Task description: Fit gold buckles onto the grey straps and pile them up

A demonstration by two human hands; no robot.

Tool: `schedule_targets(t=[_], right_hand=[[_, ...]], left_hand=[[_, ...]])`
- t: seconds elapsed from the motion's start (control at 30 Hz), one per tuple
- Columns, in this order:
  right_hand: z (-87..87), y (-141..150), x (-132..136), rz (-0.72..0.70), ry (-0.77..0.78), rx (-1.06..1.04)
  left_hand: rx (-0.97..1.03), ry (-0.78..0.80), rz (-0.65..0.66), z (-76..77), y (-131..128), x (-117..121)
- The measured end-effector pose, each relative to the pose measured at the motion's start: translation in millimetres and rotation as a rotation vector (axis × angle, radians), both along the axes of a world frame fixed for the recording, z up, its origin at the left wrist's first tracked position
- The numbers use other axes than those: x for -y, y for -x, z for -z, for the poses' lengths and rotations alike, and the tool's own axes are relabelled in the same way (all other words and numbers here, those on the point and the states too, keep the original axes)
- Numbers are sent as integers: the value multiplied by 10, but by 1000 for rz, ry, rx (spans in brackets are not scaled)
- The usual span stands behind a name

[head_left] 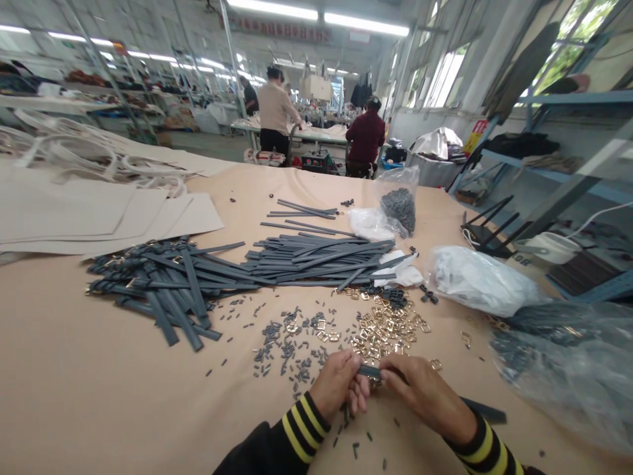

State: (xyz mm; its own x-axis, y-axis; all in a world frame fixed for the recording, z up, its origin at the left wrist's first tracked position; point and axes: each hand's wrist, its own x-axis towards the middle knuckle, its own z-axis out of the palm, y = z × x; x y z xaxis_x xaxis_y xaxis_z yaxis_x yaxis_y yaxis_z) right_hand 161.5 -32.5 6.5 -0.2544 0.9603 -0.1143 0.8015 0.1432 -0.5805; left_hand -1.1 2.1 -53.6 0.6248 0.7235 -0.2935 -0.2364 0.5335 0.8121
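Observation:
A dark grey strap point(370, 371) stretches between my two hands, low over the table. My left hand point(341, 382) pinches its left end between thumb and fingers. With thumb and fingertips, my right hand point(420, 389) grips the other side, and a strap end point(484, 410) shows beyond that wrist. Just past my hands lies a heap of gold metal buckles point(383, 330). Small dark grey pieces point(287, 349) are scattered to the left of the buckles, and a few lie below my hands. Whether a buckle sits on the held strap is hidden by my fingers.
Straps with buckles point(168, 284) are piled at left, beside a stack of plain straps point(321, 257). Beige sheets point(99, 204) cover the far left. Plastic bags point(479, 280) stand at right, near a black router point(487, 231). Two people point(277, 109) work at a table beyond.

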Motion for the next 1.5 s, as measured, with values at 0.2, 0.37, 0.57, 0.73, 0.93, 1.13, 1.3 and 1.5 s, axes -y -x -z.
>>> schedule_targets(t=[0.2, 0.37, 0.57, 0.73, 0.93, 1.13, 1.3, 1.5], right_hand=[[158, -14, -78, -10, 244, -439], [314, -2, -76, 57, 451, -705], [296, 13, -60, 100, 549, -781], [346, 22, -43, 126, 522, -786], [270, 102, -31, 116, 209, -437], [243, 173, 66, 197, -195, -37], [389, 179, 137, 232, -240, -58], [419, 213, 138, 263, -329, -53]], left_hand=[[-6, -20, -9, 54, 7, -4], [-43, -26, -29, 43, -6, -3], [-49, -16, -70, -16, -14, 3], [-73, -49, -106, -6, -22, 7], [-123, -91, -76, -27, -26, 19], [-121, -1, -240, -96, -46, 29], [-110, 49, -246, -148, -36, 14], [-106, 44, -242, -121, -33, -6]])
